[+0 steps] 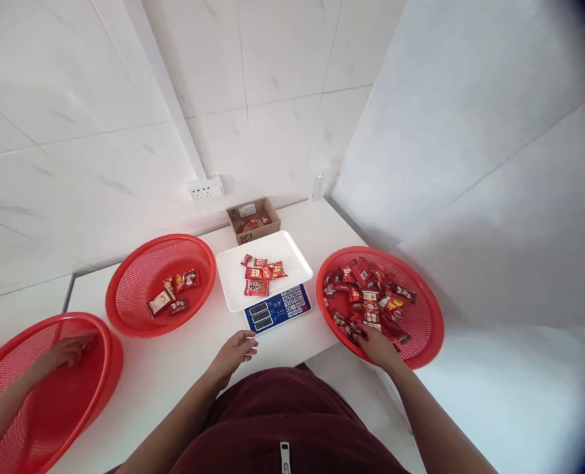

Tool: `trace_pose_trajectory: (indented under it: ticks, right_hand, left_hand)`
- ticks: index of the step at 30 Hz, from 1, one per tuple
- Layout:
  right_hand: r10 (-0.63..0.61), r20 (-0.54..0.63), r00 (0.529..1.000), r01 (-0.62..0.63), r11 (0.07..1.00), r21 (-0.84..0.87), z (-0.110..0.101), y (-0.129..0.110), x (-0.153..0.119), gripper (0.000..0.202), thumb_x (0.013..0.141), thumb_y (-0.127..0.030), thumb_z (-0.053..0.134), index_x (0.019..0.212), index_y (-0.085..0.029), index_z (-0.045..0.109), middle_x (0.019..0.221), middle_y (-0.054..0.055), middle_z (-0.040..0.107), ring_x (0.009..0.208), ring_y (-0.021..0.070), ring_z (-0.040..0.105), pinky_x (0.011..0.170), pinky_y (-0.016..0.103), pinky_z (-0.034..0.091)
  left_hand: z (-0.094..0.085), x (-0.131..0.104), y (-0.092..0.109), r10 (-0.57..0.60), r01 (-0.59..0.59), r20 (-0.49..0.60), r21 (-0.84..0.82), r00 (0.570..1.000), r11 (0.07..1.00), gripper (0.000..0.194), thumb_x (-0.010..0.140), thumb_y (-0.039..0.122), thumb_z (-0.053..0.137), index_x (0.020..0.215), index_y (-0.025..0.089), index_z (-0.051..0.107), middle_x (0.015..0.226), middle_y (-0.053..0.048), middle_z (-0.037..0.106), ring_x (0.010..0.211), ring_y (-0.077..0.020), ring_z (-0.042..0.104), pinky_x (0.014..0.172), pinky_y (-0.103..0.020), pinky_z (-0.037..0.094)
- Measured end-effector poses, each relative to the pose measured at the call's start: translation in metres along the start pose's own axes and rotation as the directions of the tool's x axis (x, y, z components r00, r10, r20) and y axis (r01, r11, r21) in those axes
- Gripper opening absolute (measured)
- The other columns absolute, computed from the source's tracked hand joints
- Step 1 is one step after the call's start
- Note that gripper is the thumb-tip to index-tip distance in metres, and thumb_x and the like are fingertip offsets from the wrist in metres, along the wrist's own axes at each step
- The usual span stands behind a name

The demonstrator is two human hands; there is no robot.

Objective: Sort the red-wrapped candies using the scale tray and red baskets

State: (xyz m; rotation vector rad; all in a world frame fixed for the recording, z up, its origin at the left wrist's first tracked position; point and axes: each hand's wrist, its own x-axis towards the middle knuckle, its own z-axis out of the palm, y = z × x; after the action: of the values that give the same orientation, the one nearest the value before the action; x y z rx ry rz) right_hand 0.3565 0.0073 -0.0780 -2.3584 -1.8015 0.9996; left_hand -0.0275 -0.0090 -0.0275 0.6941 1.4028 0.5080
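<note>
My right hand [374, 345] reaches into the right red basket [428, 329], its fingers down among many red snack packets [369, 296]; whether it grips one is hidden. Over the table just in front of the scale keypad [277, 308] is my left hand [233, 355], fingers loosely curled and apart, with nothing in it. Several red packets [260, 271] lie on the white tray [292, 247] of the weighing scale. In the middle-left red basket [139, 263] a few packets [161, 301] rest on the bottom.
A small cardboard box [255, 234] with red packets stands behind the scale. Near the corner is a clear plastic bottle [317, 187]. At far left another person's hand [68, 352] reaches into a third red basket [107, 388]. A wall socket [204, 189] sits above the white table [194, 355].
</note>
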Motion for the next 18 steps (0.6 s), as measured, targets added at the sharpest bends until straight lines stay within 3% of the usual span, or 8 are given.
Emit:
trace_pose_trajectory:
  ticks: [5, 10, 14, 18]
  right_hand:
    - [0.008, 0.048, 0.999, -0.004, 0.997, -0.074, -0.003, -0.013, 0.008, 0.056, 0.076, -0.027, 0.057, 0.13, -0.014, 0.049, 0.128, 0.017, 0.055, 0.113, 0.0272, 0.055, 0.09, 0.033, 0.041]
    - [0.013, 0.01, 1.0, -0.011, 0.985, -0.173, 0.006, -0.021, 0.025, 0.053, 0.076, -0.021, 0.055, 0.128, -0.015, 0.052, 0.114, 0.018, 0.063, 0.097, 0.0277, 0.062, 0.081, 0.034, 0.043]
    - [-0.051, -0.043, 0.998, 0.052, 0.998, 0.027, 0.007, -0.02, 0.038, 0.038, 0.076, -0.019, 0.05, 0.112, -0.016, 0.062, 0.097, 0.012, 0.069, 0.088, 0.0237, 0.064, 0.076, 0.031, 0.044]
    - [-0.032, -0.127, 0.991, 0.072, 0.944, 0.322, -0.01, -0.02, 0.047, 0.03, 0.074, -0.025, 0.05, 0.099, -0.015, 0.064, 0.084, 0.008, 0.07, 0.076, 0.021, 0.063, 0.069, 0.03, 0.046]
  left_hand:
    - [0.008, 0.002, 0.003, -0.013, 0.013, 0.019, 0.025, 1.0, 1.0, 0.05, 0.065, 0.048, 0.066, 0.102, 0.017, 0.055, 0.101, -0.008, 0.062, 0.084, -0.0152, 0.058, 0.077, -0.029, 0.042]
    - [0.012, 0.0, 0.001, -0.01, 0.009, 0.008, 0.036, 1.0, 0.999, 0.046, 0.068, 0.046, 0.064, 0.103, 0.017, 0.054, 0.101, -0.008, 0.062, 0.084, -0.0152, 0.058, 0.077, -0.029, 0.042]
    - [0.011, -0.009, 0.004, -0.014, 0.014, -0.01, 0.016, 1.0, 1.0, 0.041, 0.071, 0.04, 0.062, 0.103, 0.016, 0.054, 0.1, -0.008, 0.061, 0.083, -0.0139, 0.057, 0.076, -0.028, 0.042]
    - [0.008, -0.016, 0.004, -0.014, 0.014, -0.041, -0.005, 0.999, 1.0, 0.039, 0.072, 0.038, 0.061, 0.103, 0.016, 0.054, 0.1, -0.007, 0.061, 0.084, -0.014, 0.057, 0.076, -0.028, 0.041]
